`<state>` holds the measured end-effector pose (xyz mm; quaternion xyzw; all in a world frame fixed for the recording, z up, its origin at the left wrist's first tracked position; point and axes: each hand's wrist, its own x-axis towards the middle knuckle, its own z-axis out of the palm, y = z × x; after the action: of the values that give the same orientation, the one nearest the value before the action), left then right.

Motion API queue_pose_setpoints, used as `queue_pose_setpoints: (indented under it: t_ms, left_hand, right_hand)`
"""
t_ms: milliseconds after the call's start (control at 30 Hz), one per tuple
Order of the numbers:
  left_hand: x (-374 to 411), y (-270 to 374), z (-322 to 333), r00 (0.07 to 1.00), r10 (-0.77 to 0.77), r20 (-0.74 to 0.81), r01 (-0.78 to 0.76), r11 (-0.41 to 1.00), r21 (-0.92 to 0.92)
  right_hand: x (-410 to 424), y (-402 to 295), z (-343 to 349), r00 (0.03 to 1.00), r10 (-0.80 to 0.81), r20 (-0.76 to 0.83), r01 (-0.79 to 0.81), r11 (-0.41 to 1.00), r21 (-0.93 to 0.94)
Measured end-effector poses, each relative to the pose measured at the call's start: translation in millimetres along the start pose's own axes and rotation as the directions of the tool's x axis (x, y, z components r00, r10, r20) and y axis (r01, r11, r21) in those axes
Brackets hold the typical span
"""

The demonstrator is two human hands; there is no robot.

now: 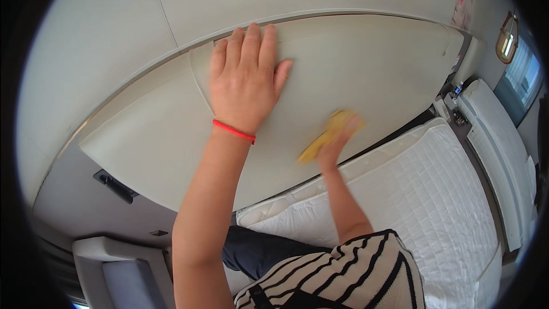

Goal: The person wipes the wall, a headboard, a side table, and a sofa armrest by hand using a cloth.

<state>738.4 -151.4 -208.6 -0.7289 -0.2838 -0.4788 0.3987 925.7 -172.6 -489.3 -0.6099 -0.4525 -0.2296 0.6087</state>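
My left hand [245, 75] lies flat on a cream, leather-like headboard [381, 68], fingertips at its upper edge and thumb spread out to the right. It holds nothing, and a red cord bracelet [233, 131] circles that wrist. Lower and to the right, my right hand [336, 143] has a yellow cloth [339, 128] in its grip, pressed against the face of the headboard. Motion blurs both the hand and the cloth. Some of the right fingers are hidden by the cloth's folds.
Below the headboard is a bed with a white quilted mattress cover [420, 189]. A second white mattress [493, 133] is at the right, with a small bottle [458, 88] near it. A black door handle [115, 185] and a grey armchair [92, 251] are at the left.
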Motion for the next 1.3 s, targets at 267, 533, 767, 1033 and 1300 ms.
queue_pose_setpoints:
  t_ms: [267,533,767,1033,1300]
  left_hand:
    - [10,14,0,0.999,-0.03,-0.019,0.029,0.996,-0.086]
    - [1,0,-5,0.999,-0.031,0.04,0.033,0.998,-0.056]
    - [5,4,-7,0.999,-0.019,0.029,0.02,0.999,-0.04]
    - [5,7,-3,0.999,-0.04,0.01,0.04,0.998,-0.043]
    - [4,1,-10,0.998,-0.047,0.043,0.05,0.996,-0.07]
  right_hand:
    - [270,125,-86,0.818,0.55,-0.168,-0.154,0.492,0.857]
    - [229,-140,-38,0.798,-0.602,0.043,0.595,0.774,-0.216]
    - [285,-50,-61,0.86,-0.502,-0.094,0.493,0.864,-0.104]
    - [390,42,-122,0.962,0.213,0.169,-0.22,0.975,0.023]
    - [276,-155,-57,0.79,-0.501,0.353,0.52,0.853,0.046]
